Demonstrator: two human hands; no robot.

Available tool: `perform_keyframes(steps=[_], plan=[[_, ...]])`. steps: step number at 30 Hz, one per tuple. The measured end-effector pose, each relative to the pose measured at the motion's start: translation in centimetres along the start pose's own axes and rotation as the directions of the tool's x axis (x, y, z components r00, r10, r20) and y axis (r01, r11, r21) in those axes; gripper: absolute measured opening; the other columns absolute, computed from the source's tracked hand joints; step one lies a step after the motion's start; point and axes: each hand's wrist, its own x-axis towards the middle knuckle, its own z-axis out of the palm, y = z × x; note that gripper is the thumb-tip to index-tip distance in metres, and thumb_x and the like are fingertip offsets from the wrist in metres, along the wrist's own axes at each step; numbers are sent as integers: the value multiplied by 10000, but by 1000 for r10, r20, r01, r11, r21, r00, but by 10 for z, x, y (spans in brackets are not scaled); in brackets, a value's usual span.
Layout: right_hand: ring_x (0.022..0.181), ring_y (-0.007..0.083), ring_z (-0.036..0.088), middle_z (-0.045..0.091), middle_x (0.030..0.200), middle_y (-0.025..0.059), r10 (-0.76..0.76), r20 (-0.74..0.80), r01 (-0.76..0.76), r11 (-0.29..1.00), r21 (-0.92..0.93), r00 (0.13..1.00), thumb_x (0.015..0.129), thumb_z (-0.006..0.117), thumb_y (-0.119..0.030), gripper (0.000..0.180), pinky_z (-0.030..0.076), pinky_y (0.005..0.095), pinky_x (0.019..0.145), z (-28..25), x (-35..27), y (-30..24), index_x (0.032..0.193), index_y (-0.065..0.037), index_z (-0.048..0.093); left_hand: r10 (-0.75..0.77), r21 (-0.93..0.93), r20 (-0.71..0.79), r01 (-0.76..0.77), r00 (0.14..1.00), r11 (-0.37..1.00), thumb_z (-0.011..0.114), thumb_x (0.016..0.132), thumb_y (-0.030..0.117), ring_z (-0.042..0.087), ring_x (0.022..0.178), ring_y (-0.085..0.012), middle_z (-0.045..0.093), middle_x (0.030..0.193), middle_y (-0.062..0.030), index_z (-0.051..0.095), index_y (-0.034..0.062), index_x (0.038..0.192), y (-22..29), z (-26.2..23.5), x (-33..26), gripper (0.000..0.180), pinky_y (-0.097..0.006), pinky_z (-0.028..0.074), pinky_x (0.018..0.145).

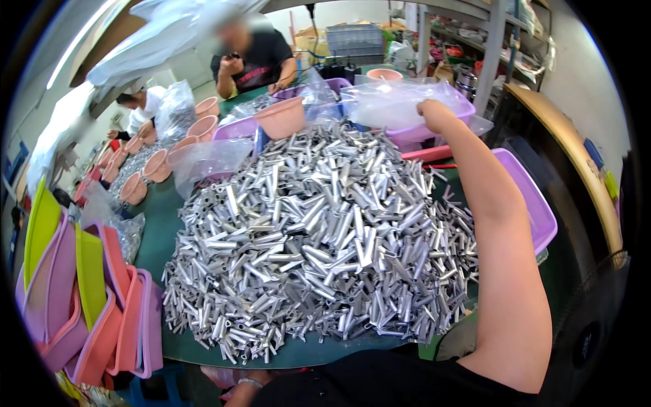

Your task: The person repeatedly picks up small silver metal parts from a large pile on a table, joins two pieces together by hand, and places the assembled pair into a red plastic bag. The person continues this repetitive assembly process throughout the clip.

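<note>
Gripping the clear plastic bag point(397, 102) lining the purple tub point(434, 129), my right hand point(434, 112) reaches over the heap of short silver tubes point(319, 237). Only my left wrist point(247, 381) shows at the table's point(152, 224) near edge, so I cannot tell that grip.

Stacked trays point(102, 319) — pink tubs point(157, 165) — seated person point(254, 57).

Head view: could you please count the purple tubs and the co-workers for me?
Purple tubs: 4
Co-workers: 2
Total: 6
</note>
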Motion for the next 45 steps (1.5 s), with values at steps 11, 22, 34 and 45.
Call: perform_keyframes(steps=[11,22,34,45], plan=[[1004,369,580,609,1063,203,34,-172,5,975,223,984,752,631,-77,276,460,411,874,-43,-59,-28,1018,-3,616,3,-18,-12,-3,1000,1000,606,819,390,423,1245,-362,459,1339,-207,507,67,1275,-9,8,-13,567,-408,343,1031],[873,220,623,648,938,111,-222,-391,413,748,519,893,846,599,-68,183,476,298,786,-127,-194,-183,1010,10,618,350,169,-414,-307,840,937,591,834,294,509,1131,-399,528,1239,-241,575,51,1191,-7,-15,-71,433,-430,400,965],[817,333,586,585,864,119,-410,-469,604,683,411,783,786,621,-81,190,481,401,704,-100,-265,-316,966,-37,576,536,-397,-340,-634,773,663,608,871,131,464,663,-65,570,706,2,608,-16,839,64,-78,-165,150,-249,415,595],[689,302,598,577,854,91,-301,-431,497,728,472,851,822,622,-87,245,490,371,590,-76,-289,-354,1064,-79,587,488,-525,-512,-707,707,474,608,874,109,508,695,-35,588,790,19,610,-4,946,102,-83,-146,134,-202,437,630]])
